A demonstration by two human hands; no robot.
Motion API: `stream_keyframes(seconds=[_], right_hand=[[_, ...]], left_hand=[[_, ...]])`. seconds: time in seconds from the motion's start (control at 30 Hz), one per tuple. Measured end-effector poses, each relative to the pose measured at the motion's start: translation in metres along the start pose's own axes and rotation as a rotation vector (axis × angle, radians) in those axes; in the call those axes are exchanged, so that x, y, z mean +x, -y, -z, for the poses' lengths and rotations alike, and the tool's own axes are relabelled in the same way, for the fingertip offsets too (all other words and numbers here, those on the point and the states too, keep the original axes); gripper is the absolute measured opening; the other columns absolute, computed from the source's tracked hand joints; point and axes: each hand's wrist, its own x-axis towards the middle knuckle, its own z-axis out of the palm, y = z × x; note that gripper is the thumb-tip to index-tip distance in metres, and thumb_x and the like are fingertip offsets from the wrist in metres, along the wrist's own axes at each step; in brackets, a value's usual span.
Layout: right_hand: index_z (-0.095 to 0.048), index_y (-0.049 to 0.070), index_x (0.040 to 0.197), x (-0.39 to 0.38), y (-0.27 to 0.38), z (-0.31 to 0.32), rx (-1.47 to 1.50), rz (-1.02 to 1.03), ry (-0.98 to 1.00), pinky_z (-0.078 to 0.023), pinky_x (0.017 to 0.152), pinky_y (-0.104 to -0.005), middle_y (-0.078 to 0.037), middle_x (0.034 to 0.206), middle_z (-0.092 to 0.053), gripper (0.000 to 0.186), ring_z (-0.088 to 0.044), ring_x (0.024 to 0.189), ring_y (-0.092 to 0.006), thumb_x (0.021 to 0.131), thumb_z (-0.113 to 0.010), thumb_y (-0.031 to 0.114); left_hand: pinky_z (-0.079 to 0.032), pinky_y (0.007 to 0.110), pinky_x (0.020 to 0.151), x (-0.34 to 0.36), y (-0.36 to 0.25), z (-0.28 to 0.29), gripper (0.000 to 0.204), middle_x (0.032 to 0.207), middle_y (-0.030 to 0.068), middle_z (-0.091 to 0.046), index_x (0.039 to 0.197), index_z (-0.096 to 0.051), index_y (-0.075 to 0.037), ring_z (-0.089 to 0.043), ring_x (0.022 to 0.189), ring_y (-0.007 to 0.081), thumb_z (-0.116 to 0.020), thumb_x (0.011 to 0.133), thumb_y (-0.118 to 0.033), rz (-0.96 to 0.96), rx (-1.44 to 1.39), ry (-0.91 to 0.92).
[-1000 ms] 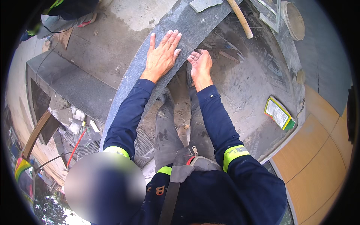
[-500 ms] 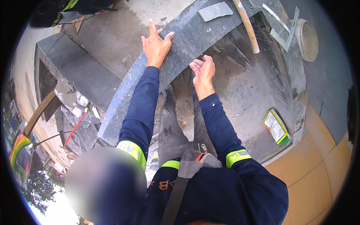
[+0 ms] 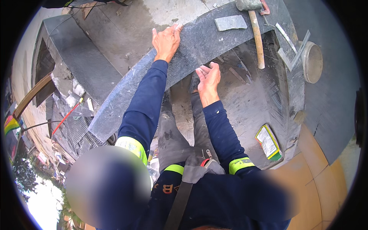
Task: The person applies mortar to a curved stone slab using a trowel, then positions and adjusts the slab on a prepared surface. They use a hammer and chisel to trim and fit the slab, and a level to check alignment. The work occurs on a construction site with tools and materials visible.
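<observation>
A long grey stone slab (image 3: pixel 120 94) slants from the lower left to the upper right in front of me. My left hand (image 3: pixel 166 44) lies over its far edge, palm down, with the fingers bent around that edge. Beside the slab's near edge, my right hand (image 3: pixel 209 80) is held palm up, its fingers loosely apart and nothing in it. I cannot tell whether its fingertips touch the slab. A small offcut of grey stone (image 3: pixel 230 23) lies on the slab to the right. Past it rests a mallet (image 3: pixel 256 38), with a dark head and wooden handle hanging over the near edge.
A second dark slab (image 3: pixel 78 53) is at the left. Thin stone strips (image 3: pixel 285 36) and a round bucket (image 3: pixel 312 63) stand at the right. A white and green packet (image 3: pixel 269 142) lies on the dusty floor. A red-handled tool (image 3: pixel 265 7) is at the top.
The view has shifted, bringing the mallet's head into sight. My left hand's outstretched index finger is now bent over the far edge. My right hand stays palm up by the near edge.
</observation>
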Motion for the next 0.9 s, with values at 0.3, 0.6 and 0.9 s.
stream_keyframes(seconds=[0.3, 0.6, 0.9], right_hand=[[-0.043, -0.005, 0.138, 0.008, -0.001, 0.012, -0.022, 0.002, 0.07, -0.06, 0.094, -0.0477, -0.03, 0.118, -0.064, 0.053, -0.069, 0.101, -0.0385, 0.1, -0.059, 0.029], [-0.04, -0.004, 0.141, 0.001, 0.009, 0.007, -0.066, -0.034, 0.085, -0.057, 0.101, -0.0496, -0.032, 0.125, -0.061, 0.058, -0.067, 0.109, -0.0409, 0.101, -0.059, 0.033], [-0.037, -0.006, 0.144, 0.004, 0.006, 0.006, -0.075, -0.07, 0.078, -0.058, 0.1, -0.0484, -0.033, 0.125, -0.061, 0.062, -0.066, 0.112, -0.0415, 0.101, -0.058, 0.033]], left_hand=[[-0.034, 0.056, 0.123, -0.03, 0.005, 0.028, 0.046, 0.145, 0.0185, -0.063, 0.148, -0.057, -0.003, -0.057, 0.139, 0.037, -0.058, 0.105, -0.023, -0.295, 0.039, -0.282], [-0.026, 0.069, 0.122, -0.099, -0.018, 0.001, 0.061, 0.167, 0.0094, -0.043, 0.159, -0.045, -0.01, -0.037, 0.157, 0.0258, -0.061, 0.105, -0.034, -0.344, 0.341, 0.042], [-0.026, 0.073, 0.12, -0.056, -0.006, -0.001, 0.062, 0.167, 0.0029, -0.046, 0.162, -0.043, -0.018, -0.039, 0.156, 0.0263, -0.058, 0.106, -0.04, -0.328, 0.358, -0.016]])
